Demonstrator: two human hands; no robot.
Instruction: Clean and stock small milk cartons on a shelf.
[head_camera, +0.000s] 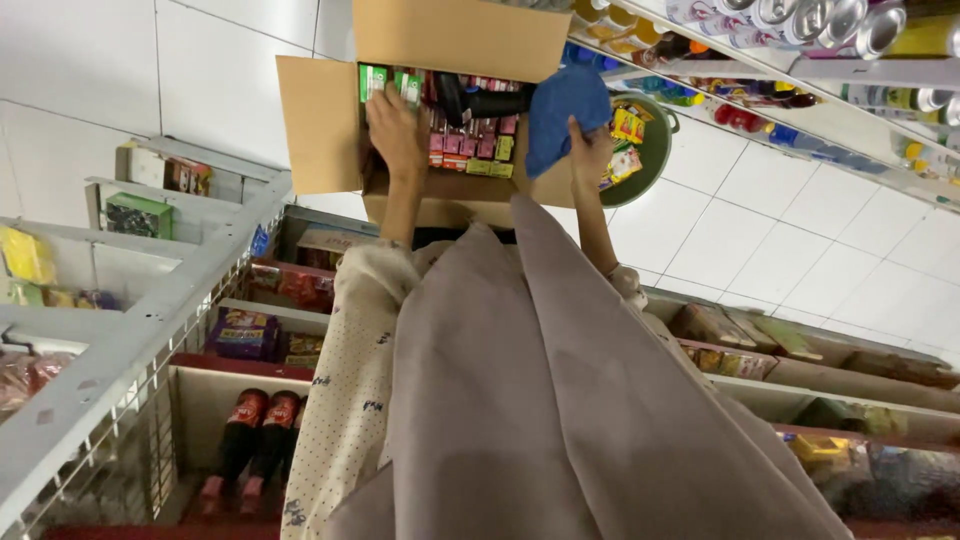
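Currently: my left hand (395, 128) inside cardboard box (330, 120), fingers closed on green packet (372, 82); my right hand (590, 150) clamped on blue cloth (565, 115). Lift packet straight, steady box.

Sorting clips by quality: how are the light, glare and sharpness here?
Head view: bright, even light on the white floor tiles; shiny highlights on the cans; soft overall, the left hand and right hand at the cardboard box slightly blurred.
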